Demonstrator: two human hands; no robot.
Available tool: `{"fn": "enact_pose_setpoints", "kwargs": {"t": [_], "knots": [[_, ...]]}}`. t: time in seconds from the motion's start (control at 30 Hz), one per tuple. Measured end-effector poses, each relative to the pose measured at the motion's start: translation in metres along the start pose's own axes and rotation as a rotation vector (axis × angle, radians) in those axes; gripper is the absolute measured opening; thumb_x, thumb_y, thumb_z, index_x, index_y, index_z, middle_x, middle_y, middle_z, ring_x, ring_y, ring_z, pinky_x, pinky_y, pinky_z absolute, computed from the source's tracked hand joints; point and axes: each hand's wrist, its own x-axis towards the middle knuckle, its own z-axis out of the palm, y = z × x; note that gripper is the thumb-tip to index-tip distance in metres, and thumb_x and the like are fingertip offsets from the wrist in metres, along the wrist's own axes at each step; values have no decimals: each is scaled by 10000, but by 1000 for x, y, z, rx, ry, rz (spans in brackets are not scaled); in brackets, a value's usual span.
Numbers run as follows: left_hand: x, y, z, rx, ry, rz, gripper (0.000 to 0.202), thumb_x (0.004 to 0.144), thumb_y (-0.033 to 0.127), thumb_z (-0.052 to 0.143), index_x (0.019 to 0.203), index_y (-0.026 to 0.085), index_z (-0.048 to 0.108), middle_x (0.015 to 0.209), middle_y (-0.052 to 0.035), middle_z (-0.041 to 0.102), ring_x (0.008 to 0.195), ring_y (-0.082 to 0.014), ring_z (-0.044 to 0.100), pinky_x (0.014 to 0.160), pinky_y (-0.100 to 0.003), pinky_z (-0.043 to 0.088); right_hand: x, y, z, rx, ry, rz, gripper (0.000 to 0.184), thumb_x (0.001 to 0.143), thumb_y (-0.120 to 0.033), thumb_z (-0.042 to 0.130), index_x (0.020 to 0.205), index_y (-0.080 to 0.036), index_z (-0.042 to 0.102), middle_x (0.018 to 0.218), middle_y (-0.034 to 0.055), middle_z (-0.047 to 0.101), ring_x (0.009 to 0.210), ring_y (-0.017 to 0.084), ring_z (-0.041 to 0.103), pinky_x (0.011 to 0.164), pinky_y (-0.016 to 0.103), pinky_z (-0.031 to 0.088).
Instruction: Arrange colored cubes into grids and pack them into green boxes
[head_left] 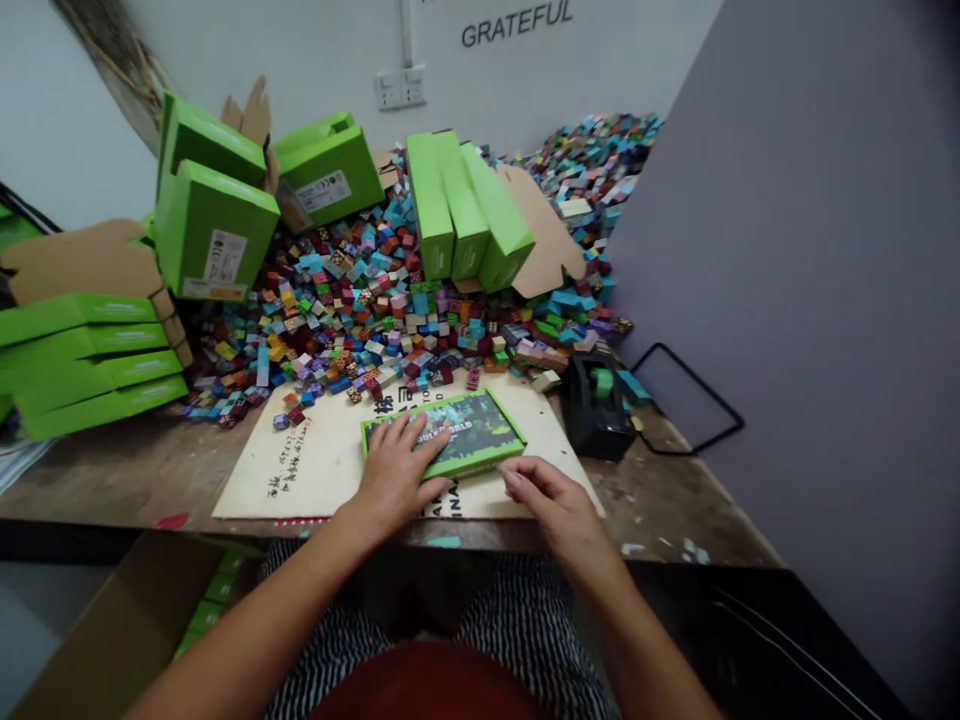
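Note:
A flat green cardboard box with a dark printed top lies on a sheet of cardboard with handwriting and large printed letters. My left hand rests flat on the left part of the box, fingers spread over the print. At the near right corner of the box is my right hand, thumb and forefinger pinched together. Whatever may be between those fingertips is too small to make out. To the right of the box stands a black tape dispenser with a green roll.
Small coloured cubes pile up across the back of the table. Green boxes stand on the left, others in the middle, and several lie stacked at far left. A black wire frame touches the right partition.

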Motion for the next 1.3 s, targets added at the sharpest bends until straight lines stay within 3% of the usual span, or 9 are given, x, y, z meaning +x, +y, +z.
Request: {"fn": "enact_pose_setpoints", "kwargs": {"t": [0.23,0.37,0.47,0.57,0.77,0.87,1.0,1.17,1.3], "knots": [[10,8,-4,-26,-29,-42,651,743,454,732,1328,327,476,1426,-101,416,1321,-378,338,1059,-614,256,18,5,-20,108,327,-52,320,682,-485,706,844,-211,675,734,5,619,748,170,554,740,307,411],[-9,-15,-1,-103,24,-161,888,595,497,832,1370,370,418,1531,-101,221,1365,-485,177,1017,-734,196,42,5,-31,195,314,-70,322,634,-470,755,793,-207,659,746,9,644,789,183,585,798,337,422],[-37,-35,12,-286,26,-205,1011,622,413,838,1457,308,278,1563,-136,55,1378,-445,195,1052,-609,318,52,12,-22,255,267,2,382,552,-490,797,757,-198,660,726,7,655,723,168,583,745,323,444],[-55,-47,23,-448,63,-177,858,722,274,774,1446,273,312,1568,-126,-19,1404,-369,189,1094,-513,323,50,17,-8,397,312,67,407,468,-469,841,717,-202,660,693,-18,634,650,127,551,652,273,450],[-44,-54,3,-710,240,-182,413,840,312,636,1242,239,571,1447,-100,408,1320,-283,406,1106,-501,319,29,-13,2,542,339,72,409,416,-430,883,678,-204,665,711,-27,629,673,92,546,680,233,473],[-38,-47,-19,-765,278,-230,346,850,322,617,1189,258,594,1274,-66,589,1179,-252,550,1011,-459,449,24,-40,-4,590,330,-1,359,475,-400,875,702,-216,666,708,-33,613,696,93,558,691,238,482],[-34,-32,-37,-569,315,-295,318,858,334,619,1166,260,595,1139,-45,663,975,-230,643,803,-386,550,32,-54,-14,668,297,33,375,460,-367,884,723,-227,657,657,-38,586,812,150,605,697,278,505],[-14,-23,-41,-72,379,-212,247,913,294,552,1146,242,619,1134,-55,659,999,-268,601,836,-465,501,55,-37,-23,768,310,219,460,338,-317,911,701,-211,649,639,-60,576,699,113,575,640,263,503],[3,-21,-30,64,411,-16,326,915,302,544,1233,232,560,1278,-66,580,1206,-286,475,998,-505,401,55,-38,-17,651,385,-8,382,455,-357,881,754,-220,687,666,-52,578,602,70,497,563,202,435]]}}
